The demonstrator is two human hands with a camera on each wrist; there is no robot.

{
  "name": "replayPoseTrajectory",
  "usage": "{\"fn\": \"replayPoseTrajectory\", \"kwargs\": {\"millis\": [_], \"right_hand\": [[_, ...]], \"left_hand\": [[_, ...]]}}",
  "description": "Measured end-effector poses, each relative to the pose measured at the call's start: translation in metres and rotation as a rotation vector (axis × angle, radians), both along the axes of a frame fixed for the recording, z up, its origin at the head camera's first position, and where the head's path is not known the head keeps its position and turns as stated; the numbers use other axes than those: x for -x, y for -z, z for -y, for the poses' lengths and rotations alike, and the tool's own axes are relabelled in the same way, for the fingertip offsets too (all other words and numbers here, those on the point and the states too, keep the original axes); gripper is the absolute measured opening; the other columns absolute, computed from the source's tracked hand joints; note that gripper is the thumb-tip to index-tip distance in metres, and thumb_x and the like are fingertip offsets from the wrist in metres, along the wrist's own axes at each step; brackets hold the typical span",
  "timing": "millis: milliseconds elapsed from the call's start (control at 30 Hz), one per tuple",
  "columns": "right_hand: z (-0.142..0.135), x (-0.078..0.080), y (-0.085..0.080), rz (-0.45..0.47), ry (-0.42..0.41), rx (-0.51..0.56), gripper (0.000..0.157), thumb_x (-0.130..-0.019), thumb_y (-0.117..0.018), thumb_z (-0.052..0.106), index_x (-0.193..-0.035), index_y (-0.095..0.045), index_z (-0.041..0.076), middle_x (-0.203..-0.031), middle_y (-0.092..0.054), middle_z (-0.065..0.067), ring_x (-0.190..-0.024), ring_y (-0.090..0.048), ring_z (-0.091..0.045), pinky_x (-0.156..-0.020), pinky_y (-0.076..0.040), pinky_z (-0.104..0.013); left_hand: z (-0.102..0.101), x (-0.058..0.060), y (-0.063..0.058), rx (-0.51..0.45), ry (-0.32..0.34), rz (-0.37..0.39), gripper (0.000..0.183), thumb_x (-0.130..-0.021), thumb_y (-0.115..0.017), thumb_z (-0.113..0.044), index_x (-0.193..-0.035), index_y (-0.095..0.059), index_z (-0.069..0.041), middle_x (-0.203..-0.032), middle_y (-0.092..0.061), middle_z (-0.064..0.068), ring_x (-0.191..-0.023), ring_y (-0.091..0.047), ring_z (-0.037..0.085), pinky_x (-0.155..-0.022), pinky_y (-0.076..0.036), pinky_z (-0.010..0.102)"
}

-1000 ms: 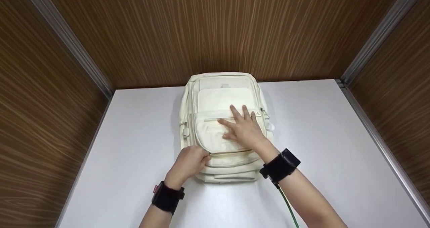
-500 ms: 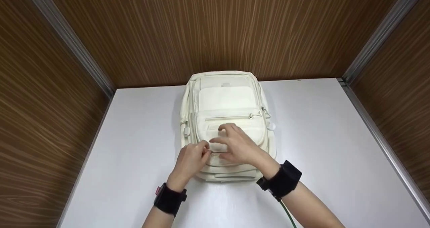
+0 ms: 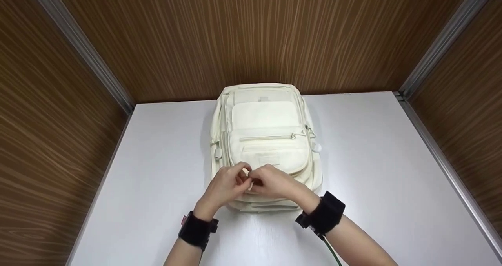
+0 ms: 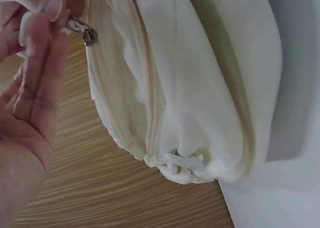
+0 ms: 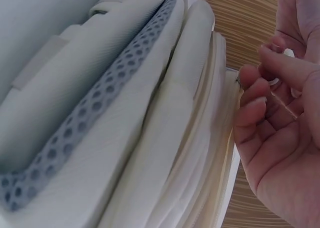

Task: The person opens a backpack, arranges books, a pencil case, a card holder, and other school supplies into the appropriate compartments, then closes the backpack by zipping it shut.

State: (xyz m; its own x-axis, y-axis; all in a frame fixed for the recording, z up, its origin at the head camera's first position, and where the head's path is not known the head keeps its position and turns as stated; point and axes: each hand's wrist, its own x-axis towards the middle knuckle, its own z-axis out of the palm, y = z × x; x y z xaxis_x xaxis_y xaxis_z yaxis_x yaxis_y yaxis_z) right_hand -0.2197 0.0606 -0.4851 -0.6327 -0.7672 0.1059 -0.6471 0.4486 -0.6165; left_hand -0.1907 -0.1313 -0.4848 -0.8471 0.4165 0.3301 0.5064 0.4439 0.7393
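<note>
A cream backpack (image 3: 264, 115) lies front side up on the white table. Both hands meet over its lower front, at the edge of the front pocket. My left hand (image 3: 224, 184) pinches at a metal zipper pull (image 4: 76, 25) with thumb and fingers. Opposite it, the right hand (image 3: 276, 183) has its fingers curled at the same pull, touching the left fingertips. A small white tab (image 4: 25, 28) shows between the fingers in the left wrist view. In that view the slider (image 4: 90, 36) sits on the pocket's zipper; the fingers partly hide the pull.
The white table (image 3: 168, 152) surrounds the backpack, and wood-grain panels (image 3: 259, 34) stand behind and at both sides. A second zipper pull (image 3: 293, 135) rests on the upper front pocket. Black bands are on both wrists, with a green cable (image 3: 332, 252) from the right one.
The right hand has come off the backpack's front, moved down and left, and closed its fingers beside the left hand at the zipper pull. The left hand has stayed nearly in place.
</note>
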Motion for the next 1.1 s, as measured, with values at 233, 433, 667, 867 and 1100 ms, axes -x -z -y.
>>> {"fn": "replayPoseTrajectory", "kwargs": {"millis": [233, 433, 667, 867, 1100], "right_hand": [[-0.003, 0.0, 0.001, 0.051, 0.072, -0.039, 0.031, -0.09, -0.072, 0.031, -0.064, -0.061, 0.017, -0.054, -0.049, 0.015, -0.047, -0.042, 0.0, -0.045, -0.036, -0.019], [0.001, 0.0, 0.005, 0.081, 0.17, -0.028, 0.006, -0.094, -0.067, 0.017, -0.092, -0.066, 0.011, -0.064, -0.059, 0.01, -0.053, -0.053, -0.002, -0.05, -0.046, -0.022], [0.0, 0.002, 0.005, 0.022, 0.208, -0.063, 0.006, -0.091, -0.07, 0.012, -0.087, -0.071, 0.008, -0.068, -0.064, 0.006, -0.056, -0.055, -0.003, -0.055, -0.048, -0.021], [-0.003, 0.001, 0.006, -0.06, 0.204, -0.06, 0.009, -0.089, -0.07, 0.011, -0.08, -0.071, 0.009, -0.068, -0.066, 0.005, -0.056, -0.055, -0.003, -0.054, -0.047, -0.021], [-0.012, -0.007, 0.008, -0.191, 0.227, -0.044, 0.011, -0.086, -0.073, 0.01, -0.075, -0.068, 0.009, -0.067, -0.067, 0.0, -0.055, -0.058, -0.009, -0.052, -0.048, -0.024]], "left_hand": [[0.009, 0.012, 0.014, 0.138, -0.047, -0.265, 0.022, -0.081, -0.068, 0.007, -0.099, -0.072, -0.005, -0.107, -0.068, 0.006, -0.108, -0.061, 0.021, -0.097, -0.046, 0.036], [0.014, 0.02, 0.02, 0.272, 0.019, -0.277, 0.019, -0.084, -0.073, 0.0, -0.101, -0.075, -0.005, -0.128, -0.063, 0.01, -0.13, -0.049, 0.032, -0.111, -0.028, 0.048], [0.017, 0.024, 0.024, 0.347, 0.034, -0.24, 0.021, -0.079, -0.079, -0.004, -0.099, -0.076, -0.007, -0.133, -0.06, 0.006, -0.134, -0.044, 0.027, -0.113, -0.027, 0.047], [0.014, 0.024, 0.026, 0.347, 0.009, -0.265, 0.016, -0.078, -0.079, -0.005, -0.094, -0.077, -0.007, -0.13, -0.061, 0.007, -0.133, -0.045, 0.029, -0.111, -0.029, 0.046], [0.013, 0.023, 0.026, 0.337, 0.0, -0.288, 0.015, -0.078, -0.079, -0.002, -0.092, -0.077, -0.006, -0.127, -0.063, 0.01, -0.13, -0.048, 0.032, -0.11, -0.031, 0.048]]}}
